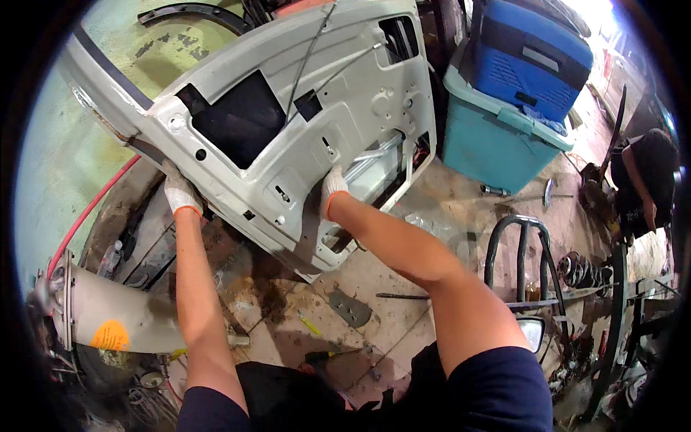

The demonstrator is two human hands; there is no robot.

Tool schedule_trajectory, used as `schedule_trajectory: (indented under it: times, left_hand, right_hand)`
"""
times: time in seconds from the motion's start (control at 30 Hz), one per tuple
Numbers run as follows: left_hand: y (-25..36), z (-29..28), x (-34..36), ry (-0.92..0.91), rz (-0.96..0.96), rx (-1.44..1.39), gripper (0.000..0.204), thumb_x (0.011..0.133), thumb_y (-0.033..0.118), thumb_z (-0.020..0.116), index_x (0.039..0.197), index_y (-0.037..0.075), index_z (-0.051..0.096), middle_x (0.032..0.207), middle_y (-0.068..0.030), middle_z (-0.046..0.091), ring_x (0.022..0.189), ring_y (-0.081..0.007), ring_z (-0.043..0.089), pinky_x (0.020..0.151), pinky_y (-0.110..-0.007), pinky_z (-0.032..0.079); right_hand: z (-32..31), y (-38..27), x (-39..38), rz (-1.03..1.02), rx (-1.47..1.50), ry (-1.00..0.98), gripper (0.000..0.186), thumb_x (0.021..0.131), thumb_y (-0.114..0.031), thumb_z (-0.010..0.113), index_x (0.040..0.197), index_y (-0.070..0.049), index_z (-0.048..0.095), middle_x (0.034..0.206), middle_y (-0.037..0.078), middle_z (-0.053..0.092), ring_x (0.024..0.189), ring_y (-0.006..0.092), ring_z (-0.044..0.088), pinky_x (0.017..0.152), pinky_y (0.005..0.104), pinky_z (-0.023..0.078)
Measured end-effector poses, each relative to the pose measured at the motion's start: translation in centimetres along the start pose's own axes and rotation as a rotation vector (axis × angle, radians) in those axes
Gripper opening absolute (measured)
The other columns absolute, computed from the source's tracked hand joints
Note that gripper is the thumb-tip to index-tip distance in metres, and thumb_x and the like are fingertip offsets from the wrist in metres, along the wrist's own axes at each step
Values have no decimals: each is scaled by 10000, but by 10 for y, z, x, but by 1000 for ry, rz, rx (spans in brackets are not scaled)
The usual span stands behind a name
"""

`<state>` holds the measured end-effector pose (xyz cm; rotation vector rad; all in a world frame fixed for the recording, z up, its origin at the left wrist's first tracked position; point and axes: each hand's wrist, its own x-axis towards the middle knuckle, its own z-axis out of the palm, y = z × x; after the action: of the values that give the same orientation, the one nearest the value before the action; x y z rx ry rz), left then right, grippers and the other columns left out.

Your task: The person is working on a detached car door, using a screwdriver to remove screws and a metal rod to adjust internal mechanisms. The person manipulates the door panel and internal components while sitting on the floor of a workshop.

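A white car door, stripped to its bare metal inner panel with several cut-outs, leans tilted across the upper middle. My left hand, in a white knitted glove with an orange cuff, grips the door's lower left edge; its fingertips are partly out of sight. In a matching glove, my right hand is closed at the rim of the large lower opening, its fingers partly hidden by the hand itself. Thin rods cross the front of the panel.
At right, a blue case sits on a teal storage bin. A beige cylindrical tank with a red hose is at left. Black tubular frame, coil spring and mirror are lower right. Another person is far right.
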<state>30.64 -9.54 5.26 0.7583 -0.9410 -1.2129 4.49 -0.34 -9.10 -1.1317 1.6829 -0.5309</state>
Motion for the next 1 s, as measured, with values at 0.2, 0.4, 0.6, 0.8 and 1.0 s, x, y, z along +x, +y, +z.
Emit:
schedule_trajectory:
  times: [0.2, 0.4, 0.6, 0.8, 1.0]
  left_hand:
    - [0, 2, -7, 45, 50, -11, 720, 969, 600, 473, 1428, 47, 425, 1369, -122, 535, 1207, -320, 540, 1021, -462, 446]
    - [1, 18, -16, -34, -12, -35, 753, 973, 624, 427, 1482, 71, 372, 1478, -112, 439, 1310, -321, 457, 1092, -461, 376]
    - [-4, -3, -8, -85, 94, 138, 745, 973, 557, 501, 1512, 75, 322, 1501, -90, 415, 1333, -310, 425, 1101, -449, 357]
    - [27, -25, -42, 443, 520, 670, 603, 985, 456, 469, 1291, -63, 435, 1300, -263, 514, 1163, -389, 517, 1022, -429, 389]
    - [114, -50, -26, 273, 972, 431, 144, 924, 151, 563, 853, 41, 503, 751, -82, 551, 666, -214, 559, 631, -371, 483]
  right_hand:
    - [-2, 16, 4, -83, 1086, -70, 725, 956, -588, 325, 1472, -83, 387, 1500, 95, 405, 1359, 296, 390, 1095, 471, 290]
    - [-24, 31, 6, -223, 1069, -22, 709, 981, -561, 302, 1430, -21, 403, 1414, 147, 473, 1275, 316, 450, 1047, 451, 335]
    - [-50, 71, -20, -103, 294, 140, 670, 947, -562, 476, 1221, 34, 610, 1124, 166, 676, 950, 267, 659, 841, 398, 511]
    - [-80, 142, -105, -69, -527, 39, 656, 929, -563, 494, 1079, 49, 675, 945, 192, 705, 868, 278, 682, 756, 403, 542]
    - [-17, 236, -124, 14, -939, -259, 472, 897, -439, 556, 1122, -44, 682, 1068, 220, 686, 1024, 380, 654, 894, 470, 505]
